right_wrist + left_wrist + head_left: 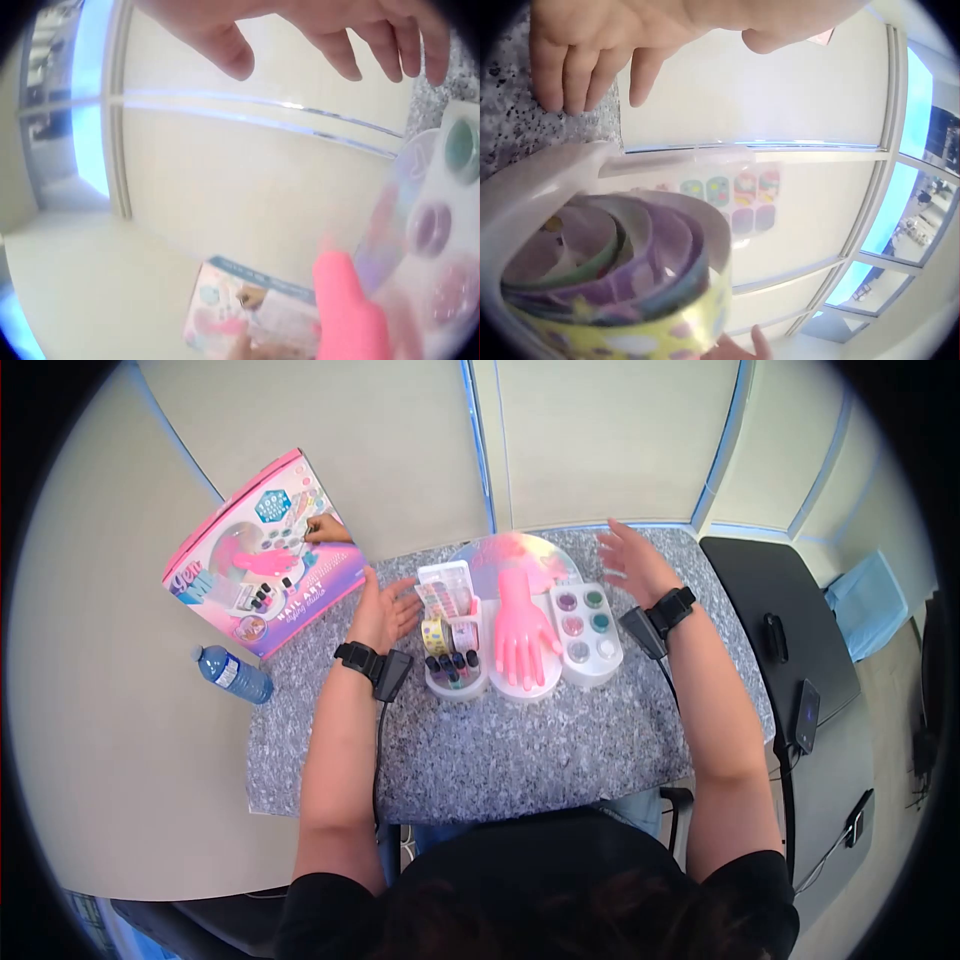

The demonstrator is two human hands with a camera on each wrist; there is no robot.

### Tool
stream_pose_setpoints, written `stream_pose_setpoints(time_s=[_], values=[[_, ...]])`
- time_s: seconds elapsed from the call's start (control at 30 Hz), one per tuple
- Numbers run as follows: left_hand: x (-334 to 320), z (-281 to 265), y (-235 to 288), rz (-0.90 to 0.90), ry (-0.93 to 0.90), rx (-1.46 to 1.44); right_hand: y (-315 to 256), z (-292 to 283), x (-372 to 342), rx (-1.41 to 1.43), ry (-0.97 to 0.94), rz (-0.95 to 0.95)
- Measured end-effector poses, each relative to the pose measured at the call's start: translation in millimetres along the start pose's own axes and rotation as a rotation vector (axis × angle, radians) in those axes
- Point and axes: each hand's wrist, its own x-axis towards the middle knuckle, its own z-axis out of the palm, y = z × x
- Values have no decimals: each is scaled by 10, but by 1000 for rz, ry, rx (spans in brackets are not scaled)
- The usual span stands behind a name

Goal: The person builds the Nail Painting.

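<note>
A nail art set stands mid-table, with a pink model hand upright on its white base. On its left side are a holder with rolls of patterned tape, a sheet of nail stickers and several small polish bottles. To the right sits a white tray with several pots of glitter. My left hand is beside the sticker holder, fingers extended and holding nothing. My right hand hovers past the glitter tray's far right corner, fingers spread, holding nothing.
A pink product box leans at the table's left edge, near a water bottle. Behind the set rises a round iridescent backboard. A dark side table with a phone adjoins the granite table on the right.
</note>
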Motion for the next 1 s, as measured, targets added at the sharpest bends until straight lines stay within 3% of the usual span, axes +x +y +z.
stream_pose_setpoints(time_s=[0.03,0.1,0.2,0.33,0.47,0.53,0.57,0.7,0.77,0.9,1.0], values=[[39,-32,-40,-23,-28,-48,61,-155,103,-1,-3,-13],[157,-134,-135,-37,-90,-115,134,-357,260,329,-262,371],[254,-158,-205,-65,-62,-7,286,-349,289,371,-273,346],[433,-214,-255,-101,3,-95,398,-371,286,321,-290,274],[652,-268,-374,-61,-72,-157,512,-448,354,339,-309,316],[393,-117,-38,-127,-61,484,536,-443,394,391,-329,320],[490,-102,-225,-73,-63,122,514,-436,382,372,-333,316],[494,-80,-290,-34,-86,129,477,-443,315,354,-340,311],[445,-35,-237,-70,4,149,439,-396,278,295,-336,235],[396,-19,-210,-57,19,154,447,-367,260,253,-315,217],[363,-13,-178,-30,9,212,449,-397,286,256,-404,205]])
